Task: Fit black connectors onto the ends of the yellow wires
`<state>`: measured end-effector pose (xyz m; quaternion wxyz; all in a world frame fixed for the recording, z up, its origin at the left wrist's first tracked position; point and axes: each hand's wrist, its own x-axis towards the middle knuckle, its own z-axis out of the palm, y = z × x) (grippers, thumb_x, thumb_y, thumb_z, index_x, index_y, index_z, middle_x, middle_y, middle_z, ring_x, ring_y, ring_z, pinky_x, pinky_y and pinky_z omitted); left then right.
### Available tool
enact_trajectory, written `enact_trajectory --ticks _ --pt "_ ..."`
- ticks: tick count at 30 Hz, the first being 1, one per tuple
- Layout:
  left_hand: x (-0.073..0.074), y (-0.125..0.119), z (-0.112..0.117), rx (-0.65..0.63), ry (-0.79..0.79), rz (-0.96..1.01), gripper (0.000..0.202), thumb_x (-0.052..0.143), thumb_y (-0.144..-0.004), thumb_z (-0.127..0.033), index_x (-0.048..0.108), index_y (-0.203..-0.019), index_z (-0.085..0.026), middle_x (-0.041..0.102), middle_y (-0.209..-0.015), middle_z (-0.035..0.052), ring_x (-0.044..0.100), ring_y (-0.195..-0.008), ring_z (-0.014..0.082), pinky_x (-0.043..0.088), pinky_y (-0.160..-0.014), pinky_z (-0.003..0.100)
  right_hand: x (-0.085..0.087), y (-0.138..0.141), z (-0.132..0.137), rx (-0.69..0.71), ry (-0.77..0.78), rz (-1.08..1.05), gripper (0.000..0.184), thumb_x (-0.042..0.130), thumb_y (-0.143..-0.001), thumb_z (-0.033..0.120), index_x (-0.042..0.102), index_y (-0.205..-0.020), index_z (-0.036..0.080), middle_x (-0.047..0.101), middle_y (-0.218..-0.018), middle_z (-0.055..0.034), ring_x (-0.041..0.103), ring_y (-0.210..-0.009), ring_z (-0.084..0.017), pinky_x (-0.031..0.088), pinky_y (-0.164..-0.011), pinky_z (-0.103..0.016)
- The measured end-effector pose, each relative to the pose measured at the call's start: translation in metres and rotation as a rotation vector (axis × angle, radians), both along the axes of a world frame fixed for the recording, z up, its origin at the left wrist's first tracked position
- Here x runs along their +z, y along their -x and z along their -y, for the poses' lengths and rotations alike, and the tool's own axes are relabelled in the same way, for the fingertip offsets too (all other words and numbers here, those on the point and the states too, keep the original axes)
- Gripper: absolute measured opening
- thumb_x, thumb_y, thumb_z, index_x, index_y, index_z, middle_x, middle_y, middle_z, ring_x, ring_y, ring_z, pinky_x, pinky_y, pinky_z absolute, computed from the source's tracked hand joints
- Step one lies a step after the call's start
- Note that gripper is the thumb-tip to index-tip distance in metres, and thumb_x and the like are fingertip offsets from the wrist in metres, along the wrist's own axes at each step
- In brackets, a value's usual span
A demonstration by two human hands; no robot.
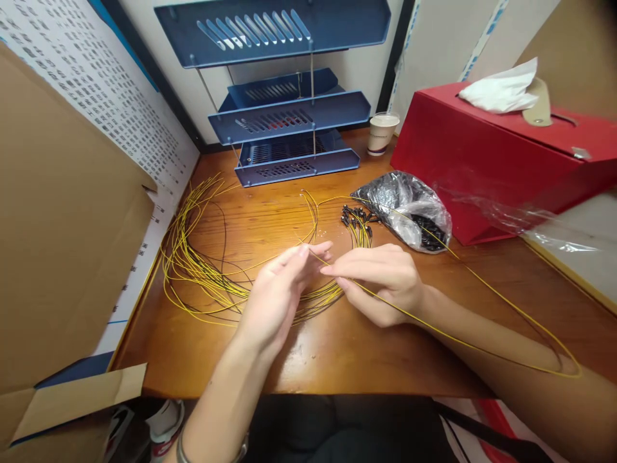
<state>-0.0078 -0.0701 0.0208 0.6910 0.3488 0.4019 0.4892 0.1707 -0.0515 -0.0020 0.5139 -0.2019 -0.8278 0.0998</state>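
Note:
My left hand (284,280) pinches a thin yellow wire (463,335) between thumb and fingers. Just right of it, my right hand (380,280) grips the same wire with thumb and forefinger. From there the wire loops out over my right forearm and back toward the middle of the table. Beneath and left of my hands lies a big loose coil of yellow and black wires (193,283). Behind my right hand, a cluster of small black connectors (355,217) sits on the wire ends. A clear plastic bag (405,209) of black parts lies close by.
A blue three-tier tray rack (289,116) stands at the back of the wooden table (337,360). Right of it are a paper cup (382,134) and a red tissue box (482,167). Cardboard (62,212) walls the left side.

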Motion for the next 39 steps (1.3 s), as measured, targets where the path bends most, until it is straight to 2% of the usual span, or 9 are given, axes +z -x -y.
enact_trajectory --ticks 5,9,13,19,24,29,33,36,39 --pt "0.008 0.023 -0.017 0.148 0.161 0.075 0.017 0.056 -0.093 -0.022 0.059 -0.078 -0.018 0.052 -0.056 -0.0042 0.061 -0.057 0.011 0.058 -0.072 0.027 0.001 0.001 0.003 0.019 0.079 -0.054 0.02 0.056 -0.086 0.009 0.073 -0.096 0.016 0.065 -0.063 -0.001 0.055 -0.051 -0.01 0.039 -0.046 -0.022" --pt "0.015 0.067 -0.03 0.282 0.005 -0.549 0.017 0.063 -0.089 -0.035 0.063 -0.081 -0.02 0.028 -0.052 -0.0064 0.025 -0.045 0.0081 0.029 -0.044 0.02 0.004 -0.002 0.004 0.008 0.251 -0.13 0.016 0.059 -0.087 0.012 0.075 -0.09 0.016 0.062 -0.057 0.0017 0.045 -0.041 -0.007 0.033 -0.042 -0.022" --pt "0.021 0.127 -0.043 0.502 -0.171 -1.431 0.024 0.053 -0.091 -0.048 0.066 -0.081 -0.032 0.044 -0.053 0.0006 0.033 -0.062 0.018 0.022 -0.058 0.027 0.005 -0.006 0.0 0.048 0.485 -0.26 0.014 0.061 -0.088 0.014 0.075 -0.085 0.015 0.061 -0.051 0.0027 0.047 -0.037 -0.007 0.031 -0.037 -0.02" --pt "0.014 0.177 -0.074 0.509 -0.201 -1.618 0.032 0.057 -0.085 -0.06 0.063 -0.069 -0.033 0.03 -0.054 0.0061 0.014 -0.061 0.0199 0.008 -0.068 0.033 0.003 -0.01 -0.016 0.139 0.795 -0.679 0.023 0.066 -0.09 0.037 0.071 -0.075 0.02 0.035 -0.035 0.0079 0.024 -0.031 -0.007 0.019 -0.036 -0.024" --pt "0.016 0.178 -0.104 0.465 -0.34 -1.607 0.045 0.049 -0.084 -0.072 0.058 -0.07 -0.03 0.025 -0.058 0.0065 0.035 -0.077 0.027 0.017 -0.07 0.034 0.007 -0.016 -0.025 0.185 0.904 -0.774 0.03 0.055 -0.096 0.041 0.066 -0.076 0.021 0.03 -0.033 0.0076 0.015 -0.031 -0.009 0.014 -0.035 -0.026" --pt "0.036 0.174 -0.153 0.41 -0.275 -1.635 0.045 0.047 -0.091 -0.065 0.063 -0.095 -0.022 0.062 -0.092 0.0059 0.043 -0.112 0.0344 0.03 -0.099 0.051 0.007 -0.014 -0.02 0.34 1.079 -0.568 0.039 0.047 -0.099 0.046 0.065 -0.076 0.02 0.026 -0.034 0.0084 0.017 -0.034 -0.01 0.02 -0.039 -0.026" --pt "0.047 0.168 -0.187 0.3 -0.262 -1.714 0.051 0.054 -0.094 -0.043 0.055 -0.129 -0.005 0.061 -0.132 0.0141 0.047 -0.121 0.0324 0.032 -0.109 0.053 0.006 0.0 -0.006 0.301 1.216 -0.186 0.044 0.051 -0.099 0.048 0.071 -0.08 0.014 0.055 -0.049 0.0017 0.03 -0.038 -0.007 0.021 -0.041 -0.025" --pt "0.046 0.15 -0.186 0.27 -0.318 -1.756 0.056 0.047 -0.098 -0.039 0.045 -0.14 -0.002 0.055 -0.141 0.0176 0.05 -0.123 0.0308 0.036 -0.109 0.05 0.006 0.009 0.004 0.322 1.243 -0.064 0.036 0.054 -0.1 0.042 0.073 -0.091 0.013 0.075 -0.085 -0.0072 0.035 -0.042 -0.005 0.024 -0.042 -0.025" --pt "0.042 0.113 -0.159 0.173 -0.427 -1.836 0.045 0.045 -0.098 -0.037 0.059 -0.125 -0.004 0.065 -0.127 0.0197 0.058 -0.115 0.0327 0.043 -0.101 0.046 0.007 0.012 0.007 0.339 1.264 -0.047 0.03 0.054 -0.1 0.036 0.074 -0.1 0.014 0.077 -0.099 -0.0091 0.032 -0.044 -0.005 0.023 -0.042 -0.025"
